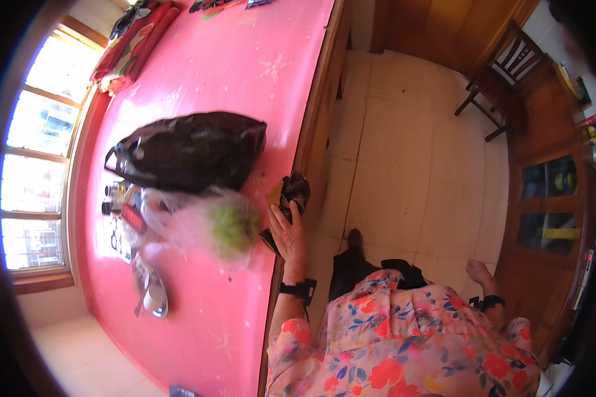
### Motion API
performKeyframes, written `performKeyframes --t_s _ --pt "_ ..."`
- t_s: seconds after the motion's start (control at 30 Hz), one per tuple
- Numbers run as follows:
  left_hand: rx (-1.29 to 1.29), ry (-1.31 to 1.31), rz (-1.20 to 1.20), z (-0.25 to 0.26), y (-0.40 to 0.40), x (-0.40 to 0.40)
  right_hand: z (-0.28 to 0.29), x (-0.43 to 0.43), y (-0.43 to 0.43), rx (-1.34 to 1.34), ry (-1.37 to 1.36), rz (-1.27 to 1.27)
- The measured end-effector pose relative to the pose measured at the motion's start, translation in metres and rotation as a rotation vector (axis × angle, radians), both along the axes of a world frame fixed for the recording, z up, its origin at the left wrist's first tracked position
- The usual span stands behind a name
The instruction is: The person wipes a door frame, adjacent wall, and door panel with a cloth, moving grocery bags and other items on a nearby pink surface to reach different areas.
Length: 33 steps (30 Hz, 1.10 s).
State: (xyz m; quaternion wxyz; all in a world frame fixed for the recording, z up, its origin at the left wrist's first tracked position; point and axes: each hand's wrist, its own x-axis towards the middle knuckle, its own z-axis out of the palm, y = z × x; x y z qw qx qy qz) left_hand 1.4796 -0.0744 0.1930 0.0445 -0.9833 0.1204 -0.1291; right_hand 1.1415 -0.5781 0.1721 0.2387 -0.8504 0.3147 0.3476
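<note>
My left hand is at the wooden edge of the pink-covered surface, its fingers on a crumpled dark package; whether they grip it is unclear. Left of that hand lies a clear plastic bag with something green in it, blurred. Behind these rests a large black plastic bag. Down at my right side, away from the surface, hangs my right hand, fingers curled, with no object visible in it.
Small bottles, a red ridged item and a grey tray with a white round thing lie near the window side. Folded red bedding is at the far end. A wooden chair and a cabinet stand across the tiled floor.
</note>
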Motion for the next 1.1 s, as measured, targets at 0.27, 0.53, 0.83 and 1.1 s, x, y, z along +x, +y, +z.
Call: performKeyframes --t_s 0.27,0.53,0.83,1.1 --pt "-0.109 -0.005 -0.027 0.011 -0.061 0.089 -0.003 0.132 0.002 0.067 -0.160 0.063" --pt "-0.128 0.063 0.010 0.044 -0.137 0.187 0.002 0.240 -0.096 0.178 0.143 0.071" --pt "-0.001 0.139 0.182 0.099 -0.289 0.374 0.089 0.409 -0.332 0.061 -0.009 -0.039" --pt "-0.087 0.151 0.167 0.097 -0.368 0.518 0.090 0.545 -0.399 0.087 -0.002 -0.073"
